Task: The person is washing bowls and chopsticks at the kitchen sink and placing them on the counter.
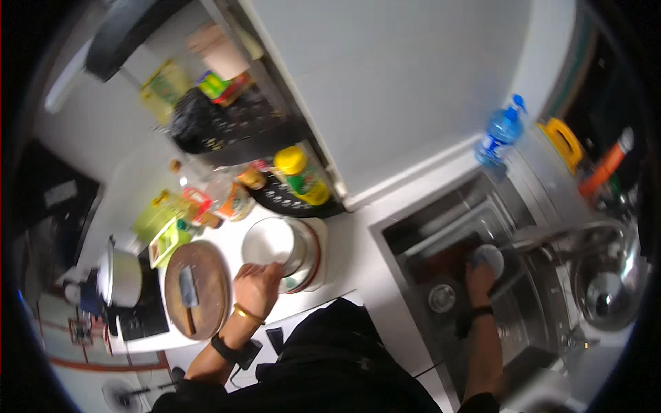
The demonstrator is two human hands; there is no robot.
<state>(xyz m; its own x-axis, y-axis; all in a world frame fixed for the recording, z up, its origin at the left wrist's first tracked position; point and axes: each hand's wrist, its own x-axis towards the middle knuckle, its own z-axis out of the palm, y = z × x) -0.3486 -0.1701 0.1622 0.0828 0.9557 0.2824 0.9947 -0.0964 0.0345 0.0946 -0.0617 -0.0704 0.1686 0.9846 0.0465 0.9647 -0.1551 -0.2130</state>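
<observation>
My left hand (257, 289) grips the rim of a white bowl (271, 245) with its fingers. The bowl is over a stack of dishes (311, 258) on the white counter. Inside the steel sink, my right hand (480, 284) is on a small white dish (489, 260), with something bluish between palm and dish; blur hides what it is. A sink drain (442, 298) lies to the left of that hand. Left of the bowl, a cleaver (188, 286) rests on a round wooden cutting board (206, 304).
The steel sink's edge (397, 289) borders the counter. A blue pump bottle (501, 131) stands behind the sink, and a metal bowl (604, 289) sits to its right. Seasoning bottles (230, 199), a yellow-capped canister (302, 175) and a lidded pot (121, 279) stand on the left.
</observation>
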